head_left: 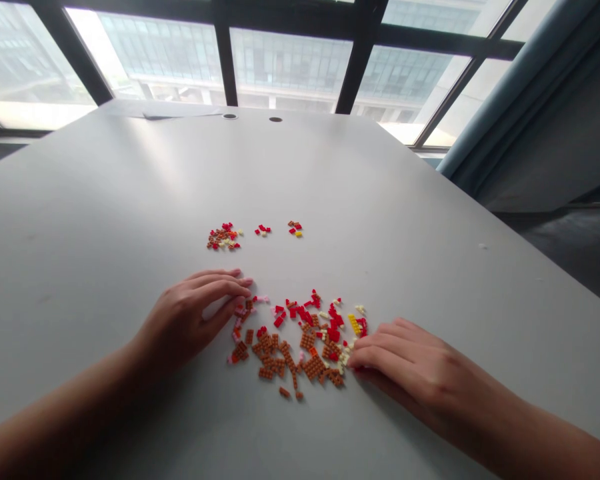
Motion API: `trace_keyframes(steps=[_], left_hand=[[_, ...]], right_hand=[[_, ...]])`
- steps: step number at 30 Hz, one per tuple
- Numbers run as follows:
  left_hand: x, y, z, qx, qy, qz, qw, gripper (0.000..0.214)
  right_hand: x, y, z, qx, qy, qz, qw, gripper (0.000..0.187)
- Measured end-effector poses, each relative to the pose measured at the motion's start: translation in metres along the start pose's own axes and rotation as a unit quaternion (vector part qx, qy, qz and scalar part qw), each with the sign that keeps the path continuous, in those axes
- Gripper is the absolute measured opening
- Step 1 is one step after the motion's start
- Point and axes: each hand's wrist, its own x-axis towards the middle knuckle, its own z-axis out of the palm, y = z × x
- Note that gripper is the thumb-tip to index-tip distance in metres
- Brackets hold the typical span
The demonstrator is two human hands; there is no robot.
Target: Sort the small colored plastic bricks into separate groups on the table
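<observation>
A loose spread of tiny building bricks (295, 347) in brown, red, cream, yellow and pink lies on the grey table (130, 200). My left hand (195, 320) rests at its left edge, fingertips against the pink and brown pieces. My right hand (405, 363) lies flat at the right edge, with fingers touching cream and yellow bricks. Neither hand visibly holds a piece. Farther away sit three small groups of bricks: a mixed cluster (224, 236), a red group (263, 230) and a red-and-yellow group (295, 229).
Two round holes (253, 117) are set near the table's far edge, and a flat sheet (180, 115) lies there too. Large windows (290, 60) stand beyond the table, with a blue-grey curtain (520, 87) at the right. The floor (560, 260) shows past the right edge.
</observation>
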Motion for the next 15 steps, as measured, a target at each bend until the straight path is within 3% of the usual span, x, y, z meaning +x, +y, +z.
trace_keyframes(steps=[15], left_hand=[[-0.0005,-0.0016,0.0007,0.013,0.006,0.022,1.000,0.018]], right_hand=[[-0.0024,-0.0023,0.0030,-0.025,0.017,-0.011,0.999,0.025]])
